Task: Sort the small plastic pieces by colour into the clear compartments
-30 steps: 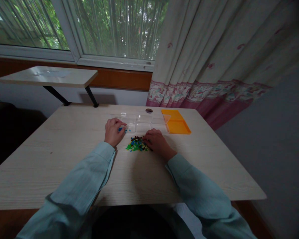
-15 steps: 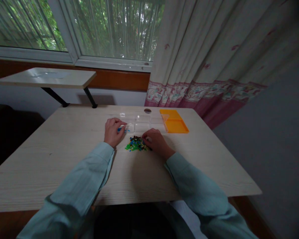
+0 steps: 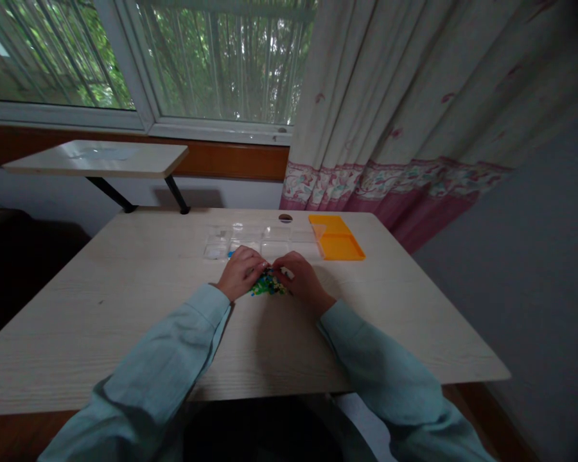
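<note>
A small pile of tiny coloured pieces [image 3: 268,286], green, blue and dark, lies on the pale wooden table [image 3: 125,301]. My left hand [image 3: 243,270] rests at the pile's left edge with fingers curled and tips pinched over the pieces. My right hand [image 3: 298,276] sits at the pile's right edge, fingers curled the same way, fingertips nearly meeting the left ones. What either pinch holds is too small to see. Just behind the hands lies a clear plastic compartment box [image 3: 221,240] with a few blue pieces [image 3: 230,253] in one cell.
An orange lid [image 3: 336,244] lies to the right of the clear box. A small dark round spot [image 3: 285,218] marks the table's far edge. A white side shelf [image 3: 96,158] stands under the window; a patterned curtain [image 3: 395,128] hangs at the right.
My left hand has moved right from the clear box to the pile, so both hands now meet over the pieces. The right hand has hardly shifted.
</note>
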`<state>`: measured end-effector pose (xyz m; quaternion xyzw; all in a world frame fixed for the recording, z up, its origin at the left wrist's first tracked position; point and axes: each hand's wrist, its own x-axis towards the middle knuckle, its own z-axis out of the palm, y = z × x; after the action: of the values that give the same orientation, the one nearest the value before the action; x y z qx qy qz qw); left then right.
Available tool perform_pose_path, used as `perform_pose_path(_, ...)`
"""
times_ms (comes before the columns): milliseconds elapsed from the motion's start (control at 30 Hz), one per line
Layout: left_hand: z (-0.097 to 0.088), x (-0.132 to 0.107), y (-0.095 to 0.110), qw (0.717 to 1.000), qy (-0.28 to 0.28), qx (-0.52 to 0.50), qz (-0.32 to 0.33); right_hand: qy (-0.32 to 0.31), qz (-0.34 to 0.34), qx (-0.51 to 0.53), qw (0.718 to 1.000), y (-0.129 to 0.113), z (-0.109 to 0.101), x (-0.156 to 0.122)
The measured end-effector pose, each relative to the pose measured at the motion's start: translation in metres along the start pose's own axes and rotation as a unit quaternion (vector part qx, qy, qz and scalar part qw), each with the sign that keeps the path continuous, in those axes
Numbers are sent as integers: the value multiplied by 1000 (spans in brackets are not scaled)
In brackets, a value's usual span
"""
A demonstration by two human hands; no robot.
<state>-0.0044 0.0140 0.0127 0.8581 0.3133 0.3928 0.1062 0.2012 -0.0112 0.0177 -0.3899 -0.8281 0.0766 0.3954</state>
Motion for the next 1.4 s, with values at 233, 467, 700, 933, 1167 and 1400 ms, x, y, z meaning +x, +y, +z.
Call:
perform_pose_path(233,2,1,1,1000,-22,-3,1,14,-27,-37,999,-2,2,0)
perform_pose_path(467,2,2,3,1000,-21,-11,8,16,-47,-50,998,-7,5,1)
perform_pose_path(700,0,1,3,1000,-23,-5,6,19,-71,-56,996,-4,12,-2)
perform_pose_path(933,0,-2,-2,1000,14,5,-12,14,-19,-21,999,0,3,-3)
perform_pose_path(1167,-8,-3,-19,993,93,58,-52,-12,-5,-66,998,30,-9,-4)
perform_pose_path(1400,-8,-5,-28,987,110,86,-83,-51,-41,-65,996,43,-14,-7)
